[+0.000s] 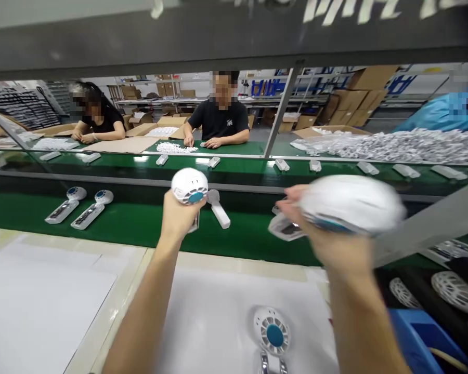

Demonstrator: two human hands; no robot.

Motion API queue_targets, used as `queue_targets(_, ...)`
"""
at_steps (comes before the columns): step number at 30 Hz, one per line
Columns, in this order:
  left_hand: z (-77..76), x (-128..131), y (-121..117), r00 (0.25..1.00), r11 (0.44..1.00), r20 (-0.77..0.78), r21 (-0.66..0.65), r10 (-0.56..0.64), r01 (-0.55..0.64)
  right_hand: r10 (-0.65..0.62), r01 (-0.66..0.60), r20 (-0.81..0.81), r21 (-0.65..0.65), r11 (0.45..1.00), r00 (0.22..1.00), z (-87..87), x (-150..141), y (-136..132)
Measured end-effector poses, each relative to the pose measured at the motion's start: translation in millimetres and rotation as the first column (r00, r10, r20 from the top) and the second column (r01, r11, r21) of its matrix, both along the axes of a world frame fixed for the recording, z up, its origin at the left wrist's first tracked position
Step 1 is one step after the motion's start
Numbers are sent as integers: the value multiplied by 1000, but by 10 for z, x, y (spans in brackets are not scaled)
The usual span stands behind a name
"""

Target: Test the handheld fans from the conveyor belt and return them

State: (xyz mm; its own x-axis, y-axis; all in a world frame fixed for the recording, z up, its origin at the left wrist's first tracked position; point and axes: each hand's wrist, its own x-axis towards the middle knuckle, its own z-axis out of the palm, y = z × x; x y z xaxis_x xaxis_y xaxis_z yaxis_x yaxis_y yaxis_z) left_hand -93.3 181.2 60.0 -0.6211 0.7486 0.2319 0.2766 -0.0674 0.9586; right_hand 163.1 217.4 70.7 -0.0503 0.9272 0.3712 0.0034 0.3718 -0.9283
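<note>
My left hand [178,217] grips the handle of a white handheld fan [189,186] with a blue centre, held upright above the green conveyor belt [140,223]. My right hand [327,239] holds a second white fan [349,203], blurred by motion, over the belt's near edge. Another white fan [219,206] lies on the belt just behind my left hand. A fan part with a blue hub [272,332] rests on the white mat [218,322] below my arms.
Two white fans [78,206] lie at the belt's left. White grille covers [452,291] and a blue bin [425,337] sit at the right. Across the line two people sit at a green table [234,149] with small white parts; a heap of white parts [398,145] lies at right.
</note>
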Motion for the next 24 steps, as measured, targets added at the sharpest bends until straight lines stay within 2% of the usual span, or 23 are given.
queue_targets(2, -268, -140, 210, 999, 989, -1, -145, -37, 36, -6, 26, 107, -194, 981, 994, -243, -224, 289)
queue_targets(3, -392, -203, 286, 999, 979, -9, -202, -36, 34, 64, 0, 185, -327, 945, 981, -399, -337, 427)
queue_targets(5, -615, -306, 381, 999, 951, -43, -309, -24, 9, 110, 5, 272, -391, 920, 956, -724, -524, 640)
queue_targets(7, -799, -386, 415, 995, 911, -102, -410, 10, -51, 136, 36, 372, -420, 907, 918, -996, -631, 746)
queue_targets(10, -983, -475, 400, 974, 835, -216, -524, 62, -169, 149, 97, 533, -406, 909, 833, -1219, -650, 759)
queue_targets(13, -1041, -510, 359, 927, 788, -360, -537, 108, -301, 116, 158, 654, -344, 926, 748, -1246, -560, 768)
queue_targets(16, -1011, -468, 345, 864, 792, -482, -465, 147, -394, 9, 282, 724, -279, 918, 690, -1185, -432, 912)
queue_targets(18, -989, -394, 366, 858, 824, -504, -444, 95, -352, -62, 395, 753, -272, 878, 655, -1132, -371, 1080)
queue_targets(20, -995, -289, 404, 871, 847, -492, -463, 0, -261, -91, 482, 766, -302, 823, 636, -1077, -359, 1266)
queue_targets(22, -1037, -180, 445, 879, 844, -470, -501, -79, -192, -77, 508, 753, -360, 783, 653, -1024, -396, 1425)
queue_targets(24, -1095, -109, 479, 885, 825, -449, -542, -120, -163, -46, 471, 703, -425, 773, 710, -977, -463, 1526)
